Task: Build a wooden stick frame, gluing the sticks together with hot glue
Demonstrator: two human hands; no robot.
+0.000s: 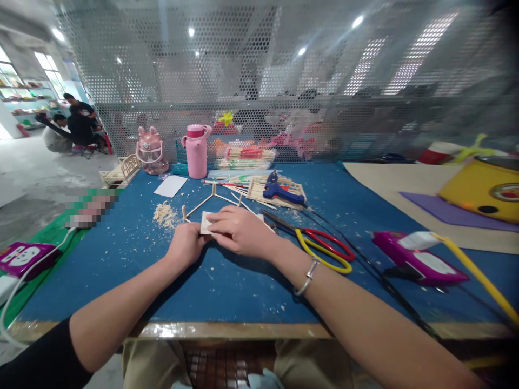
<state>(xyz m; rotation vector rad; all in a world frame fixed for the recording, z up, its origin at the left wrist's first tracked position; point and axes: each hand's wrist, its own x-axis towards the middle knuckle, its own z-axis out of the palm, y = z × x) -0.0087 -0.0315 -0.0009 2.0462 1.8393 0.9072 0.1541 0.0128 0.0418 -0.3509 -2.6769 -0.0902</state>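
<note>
Near the middle of the blue table, my left hand (187, 244) is closed on the left edge of a small pale piece (206, 223). From the right, my right hand (239, 229) lies over the same piece, its fingers bent together on it. Just beyond both hands is a frame of thin wooden sticks (199, 207) with short upright posts at its corners. Part of the frame is hidden behind my right hand. Wood crumbs (164, 214) are heaped to the left of the frame.
Scissors (324, 249) with red and yellow handles lie right of my right hand. Behind them is a blue glue gun (284, 194) on a stick panel. A pink flask (197, 154) stands at the back. A purple device (421, 259) lies at right.
</note>
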